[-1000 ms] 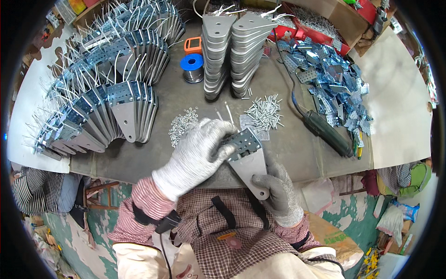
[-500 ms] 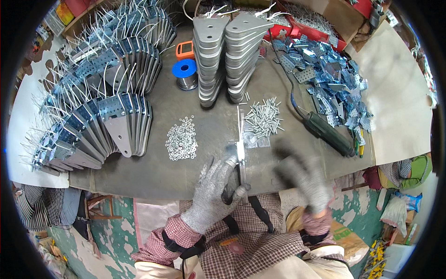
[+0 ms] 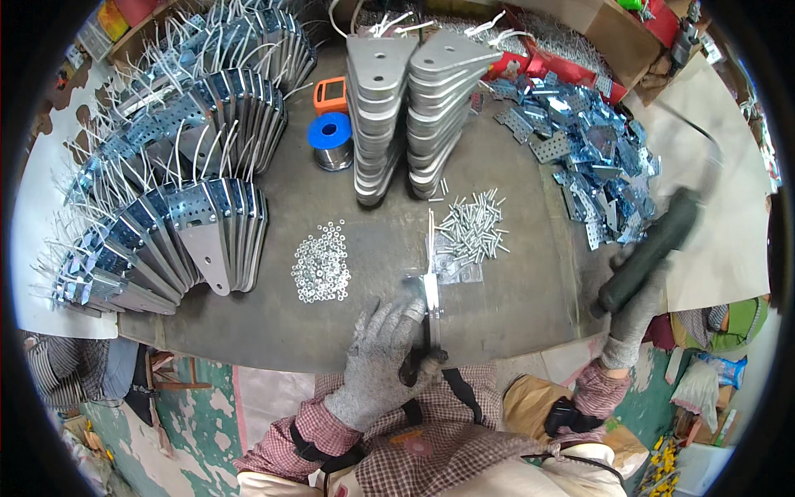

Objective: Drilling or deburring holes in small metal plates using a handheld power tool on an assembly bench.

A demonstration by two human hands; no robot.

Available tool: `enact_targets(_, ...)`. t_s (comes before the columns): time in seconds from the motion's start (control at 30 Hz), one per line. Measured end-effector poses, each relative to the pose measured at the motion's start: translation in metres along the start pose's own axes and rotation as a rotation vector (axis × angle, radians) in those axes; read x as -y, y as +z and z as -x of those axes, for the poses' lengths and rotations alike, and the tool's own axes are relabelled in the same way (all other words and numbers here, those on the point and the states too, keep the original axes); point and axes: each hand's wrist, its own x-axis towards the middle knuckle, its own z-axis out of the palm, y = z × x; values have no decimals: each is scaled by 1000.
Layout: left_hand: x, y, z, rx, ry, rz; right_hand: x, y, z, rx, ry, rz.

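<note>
Left hand (image 3: pixel 379 348) grips an edge-on metal bracket (image 3: pixel 431 300); right hand's (image 3: pixel 636 319) fingers wrap a dark-green tool (image 3: pixel 654 248). Nuts (image 3: pixel 321 265), pins (image 3: pixel 472 225), stacked plates (image 3: pixel 378 108) lie beyond.

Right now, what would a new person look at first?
Probably the fanned rows of white-wired metal plates on the left. Two tall grey stacks stand toward the back, near the middle. On the right, the right hand holds a dark green tool beside shiny bluish metal pieces.

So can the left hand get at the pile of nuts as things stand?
Probably not freely: the left hand holds a metal bracket, though nothing visible stands between it and the pile of nuts.
</note>
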Motion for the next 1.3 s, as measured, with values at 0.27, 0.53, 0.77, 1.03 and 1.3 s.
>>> enact_targets(0.27, -1, 5, 2, 31, -21, -109, -48, 150, 35, 154, 185, -1207)
enact_targets(0.53, 0, 4, -2, 115, -45, -111, -61, 156, 50, -100, 299, -1273)
enact_targets(0.77, -6, -1, -10, 161, -41, -152, -65, 153, 48, -84, 323, -1366)
enact_targets(1.03, -13, -6, -15, 177, 25, -235, -65, 154, 50, -55, 289, -1379)
enact_targets(1.3, -7, -5, -18, 60, 11, -103, -64, 153, 49, -47, 323, -1330)
